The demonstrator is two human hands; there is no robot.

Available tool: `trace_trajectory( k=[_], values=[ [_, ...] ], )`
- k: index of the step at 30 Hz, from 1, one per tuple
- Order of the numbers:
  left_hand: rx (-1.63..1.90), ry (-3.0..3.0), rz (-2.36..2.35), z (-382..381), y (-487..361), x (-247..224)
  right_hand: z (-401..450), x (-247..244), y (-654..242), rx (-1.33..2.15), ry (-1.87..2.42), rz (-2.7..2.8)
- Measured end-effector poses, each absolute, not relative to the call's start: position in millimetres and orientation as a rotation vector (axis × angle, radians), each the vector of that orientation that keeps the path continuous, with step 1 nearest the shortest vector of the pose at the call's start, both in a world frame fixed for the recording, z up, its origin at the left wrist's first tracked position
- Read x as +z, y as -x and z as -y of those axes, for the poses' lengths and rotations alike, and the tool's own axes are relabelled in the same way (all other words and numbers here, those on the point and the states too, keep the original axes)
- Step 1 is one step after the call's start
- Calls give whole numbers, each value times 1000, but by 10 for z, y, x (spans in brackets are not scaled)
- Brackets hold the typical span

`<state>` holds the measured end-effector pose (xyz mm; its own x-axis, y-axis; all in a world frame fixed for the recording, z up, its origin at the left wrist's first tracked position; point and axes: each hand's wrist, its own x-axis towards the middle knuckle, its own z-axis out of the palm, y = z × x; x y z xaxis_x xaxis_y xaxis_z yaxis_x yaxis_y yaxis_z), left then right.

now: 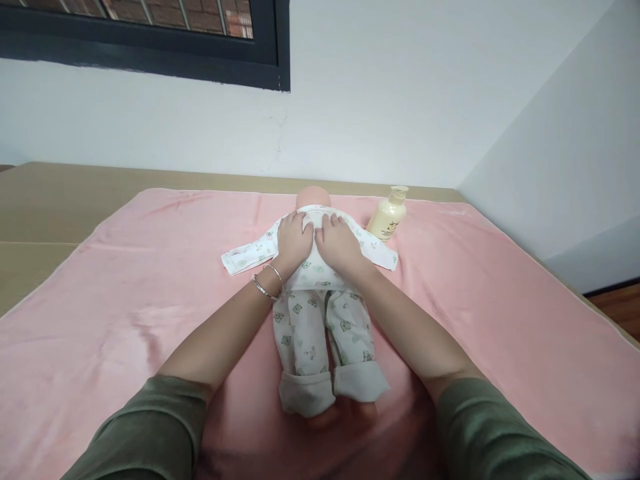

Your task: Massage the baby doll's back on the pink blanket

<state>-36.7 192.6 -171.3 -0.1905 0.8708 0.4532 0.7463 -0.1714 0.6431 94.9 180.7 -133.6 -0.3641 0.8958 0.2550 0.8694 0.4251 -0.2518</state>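
Observation:
A baby doll [313, 196] lies on a pink sheet, its head at the far end and its feet toward me. It wears a white printed top [320, 268] with the sleeves spread out to both sides, and matching trousers [309, 333] with turned-up cuffs. My left hand [294, 239] rests flat on the left of the doll's upper body, fingers stretched out. On the right of it lies my right hand [337, 243], also flat with its fingers extended. The thumbs are close together but apart. Neither hand holds anything. The doll's face is not visible.
A pale yellow pump bottle [388, 215] stands by the doll's right-hand sleeve. The pink sheet [125, 320] covers most of a tan surface [60, 200]. White walls [375, 93] rise behind and to the right, with a dark-framed window [150, 47] at upper left.

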Motion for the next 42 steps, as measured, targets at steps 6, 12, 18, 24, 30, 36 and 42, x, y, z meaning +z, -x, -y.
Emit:
trace_trajectory(
  k=[6, 12, 18, 24, 30, 36, 42],
  values=[
    [1232, -1966, -1903, -1949, 385, -1709, -1887, -1314, -966, 246, 1218, 2466],
    [1303, -1922, -1904, -1893, 344, -1685, -2156, -1378, -1172, 272, 1436, 2250],
    [1425, -1773, -1865, -1873, 354, -1689, -1693, -1388, -855, 25, 1418, 2351],
    [1459, -1758, -1909, -1823, 334, -1675, -1972, -1368, -1011, 297, 1245, 2431],
    [1448, -1707, -1947, -1820, 303, -1671, -1965, -1330, -1030, 324, 1574, 2233],
    [1358, -1765, -2025, -1865, 325, -1689, -1705, -1282, -881, 184, 1470, 2360],
    [1144, -2019, -2047, -1757, 281, -1547, -2065, -1333, -1113, 399, 1491, 2236]
  ],
)
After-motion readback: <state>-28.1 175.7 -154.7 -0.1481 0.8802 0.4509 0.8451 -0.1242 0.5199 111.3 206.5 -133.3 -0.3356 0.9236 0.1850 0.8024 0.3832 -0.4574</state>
